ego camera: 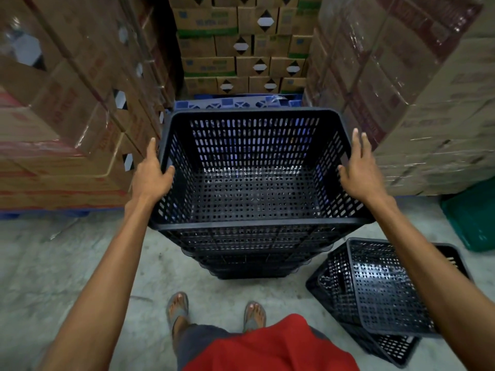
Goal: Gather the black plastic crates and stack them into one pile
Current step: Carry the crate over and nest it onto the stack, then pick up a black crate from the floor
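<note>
A pile of several nested black plastic crates point(249, 253) stands on the concrete floor straight ahead of me. The top crate point(251, 194) sits level on the pile and is empty. My left hand point(151, 172) holds its left rim, thumb hooked over the inside and fingers stretched along the outside. My right hand point(357, 164) holds the right rim the same way, thumb over the edge and fingers straight along the outer wall. Two more black crates point(380, 287) lie tilted on the floor at the lower right, one resting in the other.
Tall stacks of wrapped cardboard boxes close in on the left point(67, 103) and right point(428, 89), with more boxes behind point(241, 49) on a blue pallet point(235, 103). A green crate point(474, 218) sits at the right edge. My sandalled feet point(178, 309) stand just before the pile.
</note>
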